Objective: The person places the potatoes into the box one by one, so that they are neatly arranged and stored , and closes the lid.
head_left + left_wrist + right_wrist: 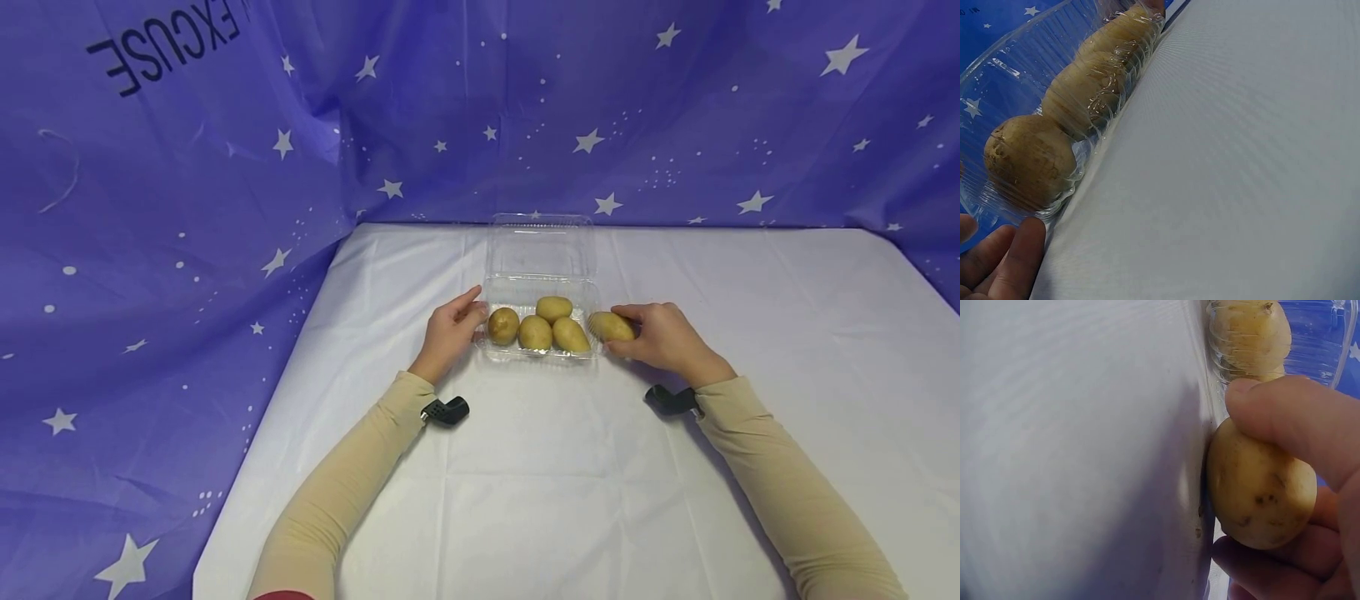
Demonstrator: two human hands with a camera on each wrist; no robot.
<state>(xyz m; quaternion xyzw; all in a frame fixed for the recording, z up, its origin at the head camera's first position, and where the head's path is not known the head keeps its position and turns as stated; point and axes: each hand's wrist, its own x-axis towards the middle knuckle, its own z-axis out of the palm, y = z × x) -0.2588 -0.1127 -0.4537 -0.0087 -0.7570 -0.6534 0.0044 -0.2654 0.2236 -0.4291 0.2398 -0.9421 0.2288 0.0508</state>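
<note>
A clear plastic clamshell container [491,354] lies with its lid [540,248] flipped back away from me. Several potatoes rest in its base, among them a brownish one [503,326] at the left end. My left hand [447,337] is at the container's left end, and its fingertips [1030,240] are right at the lower corner in the left wrist view. Just outside the right end, my right hand [660,337] holds another potato [1261,487] between thumb and fingers. That potato is low, against the white cloth in the right wrist view.
A white cloth [525,483] covers the table. Purple sheeting with white stars [588,141] hangs behind it and down the left side. Dark devices [447,412] are worn at both wrists, over beige sleeves.
</note>
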